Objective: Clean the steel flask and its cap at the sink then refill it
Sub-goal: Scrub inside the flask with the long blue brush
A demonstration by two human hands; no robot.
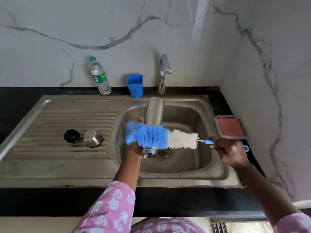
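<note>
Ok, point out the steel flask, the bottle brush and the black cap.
steel flask (pixel 154 111): head view, bare body above the brush.
bottle brush (pixel 148 136): head view, middle of the blue bristles.
black cap (pixel 72 136): head view, its top face.

The left forearm (pixel 126 172), in a pink floral sleeve (pixel 109 207), rises from the bottom centre of the frame. The left hand (pixel 134 149), at centre, curls round a cylindrical brushed-steel flask (pixel 154 111), with the thumb tip showing above. The bare right forearm (pixel 262 190) enters from the lower right. The right hand (pixel 231 151) grips the thin handle of a blue-and-white bristle brush (pixel 161 137).
</note>
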